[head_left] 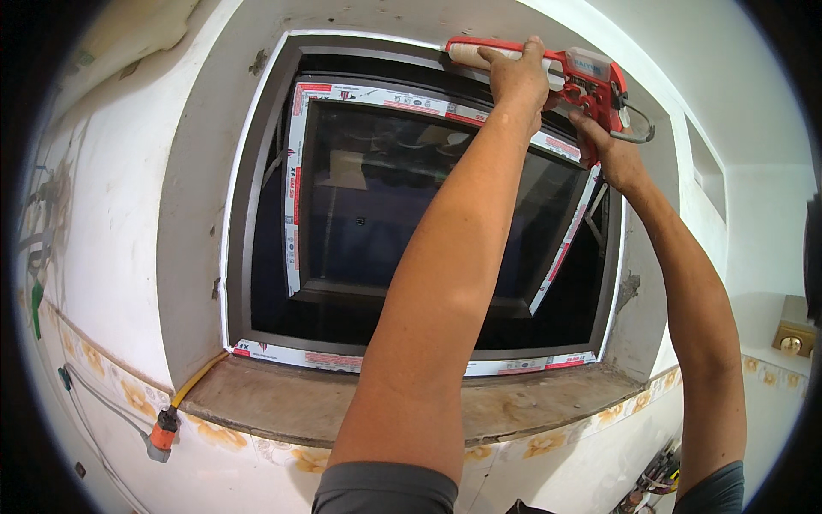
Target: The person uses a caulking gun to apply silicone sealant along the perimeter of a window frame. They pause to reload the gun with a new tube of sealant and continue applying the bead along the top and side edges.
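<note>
A red caulking gun (pixel 602 84) with a pale cartridge (pixel 473 55) lies along the top edge of a dark grey window frame (pixel 242 223), its front end toward the left. My left hand (pixel 520 79) is closed around the cartridge barrel. Lower and to the right, my right hand (pixel 610 156) grips the gun's red handle; part of its fingers is hidden. A white line of sealant (pixel 368 36) follows the joint between frame and wall across the top and down the left side. The nozzle tip is hard to make out.
The window sash (pixel 294 188), edged with printed protective tape, hangs tilted open. Below it is a stained stone sill (pixel 257 390). An orange and grey plug connector (pixel 162 433) hangs from a yellow cord at lower left. Tools (pixel 655 475) lie at lower right.
</note>
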Demonstrator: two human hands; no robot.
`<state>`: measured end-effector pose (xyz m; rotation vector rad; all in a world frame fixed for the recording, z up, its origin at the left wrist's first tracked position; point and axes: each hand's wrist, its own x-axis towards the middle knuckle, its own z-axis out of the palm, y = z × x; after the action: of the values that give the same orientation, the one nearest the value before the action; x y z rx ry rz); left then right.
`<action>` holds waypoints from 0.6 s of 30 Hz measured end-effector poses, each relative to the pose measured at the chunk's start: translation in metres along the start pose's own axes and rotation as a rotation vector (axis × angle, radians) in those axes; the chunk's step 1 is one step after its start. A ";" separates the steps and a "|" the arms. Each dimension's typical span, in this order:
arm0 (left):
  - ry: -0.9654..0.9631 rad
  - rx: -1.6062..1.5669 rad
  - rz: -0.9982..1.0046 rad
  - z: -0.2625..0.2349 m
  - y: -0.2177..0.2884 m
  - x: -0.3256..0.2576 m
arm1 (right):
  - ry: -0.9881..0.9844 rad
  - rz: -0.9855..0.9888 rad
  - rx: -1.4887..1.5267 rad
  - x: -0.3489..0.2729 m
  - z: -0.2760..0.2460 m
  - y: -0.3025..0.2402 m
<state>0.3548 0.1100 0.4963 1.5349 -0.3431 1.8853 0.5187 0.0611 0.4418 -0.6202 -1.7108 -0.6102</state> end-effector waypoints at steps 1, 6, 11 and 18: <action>-0.001 0.007 0.000 0.002 -0.001 0.000 | 0.009 0.009 -0.006 -0.001 -0.001 0.002; -0.014 -0.011 0.013 0.006 -0.010 0.002 | 0.000 0.106 0.012 -0.001 -0.008 0.010; 0.037 0.019 -0.008 0.005 -0.005 -0.004 | -0.009 0.036 0.132 0.003 -0.003 0.034; 0.024 -0.029 -0.051 0.007 0.001 -0.014 | -0.182 0.046 0.194 0.001 -0.011 0.031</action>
<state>0.3605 0.1007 0.4857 1.4870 -0.3159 1.8500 0.5470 0.0758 0.4477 -0.5890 -1.8940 -0.3586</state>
